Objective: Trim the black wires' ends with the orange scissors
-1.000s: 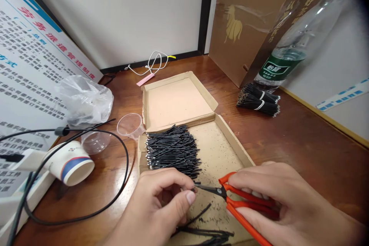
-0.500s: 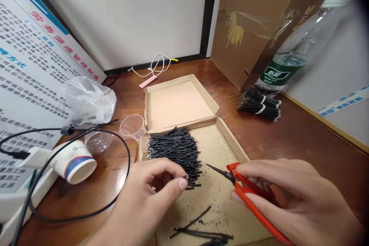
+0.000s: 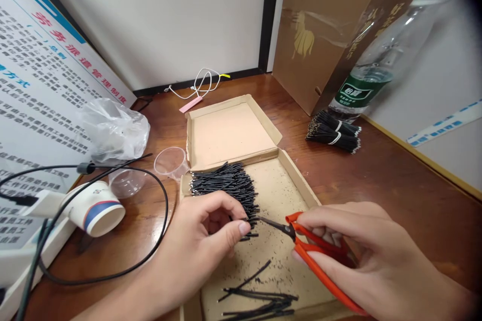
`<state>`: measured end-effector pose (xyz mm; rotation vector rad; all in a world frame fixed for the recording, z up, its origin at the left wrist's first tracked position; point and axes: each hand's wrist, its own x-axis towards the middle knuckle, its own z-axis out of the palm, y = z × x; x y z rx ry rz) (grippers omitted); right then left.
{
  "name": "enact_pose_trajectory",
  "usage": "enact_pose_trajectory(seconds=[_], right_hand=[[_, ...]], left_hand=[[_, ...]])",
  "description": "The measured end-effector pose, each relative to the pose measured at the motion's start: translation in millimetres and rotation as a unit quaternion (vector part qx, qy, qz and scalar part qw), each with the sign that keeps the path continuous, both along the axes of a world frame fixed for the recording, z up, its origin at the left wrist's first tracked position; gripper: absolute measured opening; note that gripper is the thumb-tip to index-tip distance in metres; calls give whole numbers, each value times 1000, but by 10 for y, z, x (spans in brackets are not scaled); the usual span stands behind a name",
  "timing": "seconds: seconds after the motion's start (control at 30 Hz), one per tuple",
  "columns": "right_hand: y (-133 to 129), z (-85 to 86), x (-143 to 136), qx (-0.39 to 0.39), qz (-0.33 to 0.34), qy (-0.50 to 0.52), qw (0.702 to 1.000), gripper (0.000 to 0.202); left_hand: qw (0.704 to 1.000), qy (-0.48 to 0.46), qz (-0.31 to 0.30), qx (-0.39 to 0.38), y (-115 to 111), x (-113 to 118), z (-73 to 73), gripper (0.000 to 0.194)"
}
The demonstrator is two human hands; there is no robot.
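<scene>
My left hand (image 3: 214, 233) is closed in a pinch above the open cardboard box (image 3: 297, 185). Between its thumb and index finger shows the dark end of a black wire; the rest is hidden by the hand. My right hand (image 3: 371, 256) grips red-handled scissors (image 3: 320, 253), with the narrow dark blades pointing left. Their tips meet the left fingertips at the wire's end. Beyond the left hand lies a dense pile of short black wires (image 3: 222, 183) in the box. Several loose black wires (image 3: 259, 306) rest nearer to me, with small dark clippings scattered around.
Banded black wire bundles (image 3: 333, 133) lie right of the box by a water bottle (image 3: 367, 80). On the left are a tipped paper cup (image 3: 100, 210), a looped black cable (image 3: 165, 210), clear plastic cups (image 3: 171, 162) and a plastic bag (image 3: 115, 128). A brown carton (image 3: 320, 25) stands behind.
The scissors in my right hand have moved left, so their tips now reach the left fingertips. My left hand keeps its pinch, and the whole view has shifted slightly.
</scene>
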<state>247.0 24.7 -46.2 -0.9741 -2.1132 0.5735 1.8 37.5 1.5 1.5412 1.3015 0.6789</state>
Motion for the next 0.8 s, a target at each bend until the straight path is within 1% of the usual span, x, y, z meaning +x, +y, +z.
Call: enact_pose_trajectory(seconds=[0.1,0.23,0.37,0.53,0.67,0.8], right_hand=[[-30,-2,-18,20,7,-37,999,13],[-50,5,-34,34,7,-57,998,16],[-40,28,-38,26,3,-49,998,19],[-65,3,-24,45,-5,-57,997,20],[-75,-10,-20,42,3,-55,998,22],[-49,7,-33,39,18,-72,996,19]], left_hand=[[997,-39,4,-65,-93,51,-47,15],[993,-58,6,-102,-134,80,-70,18],[991,-64,12,-119,-137,86,-64,19],[987,-78,21,-137,-150,91,-74,22],[986,-83,22,-140,-153,96,-67,23],[987,-83,20,-138,-153,103,-49,24]])
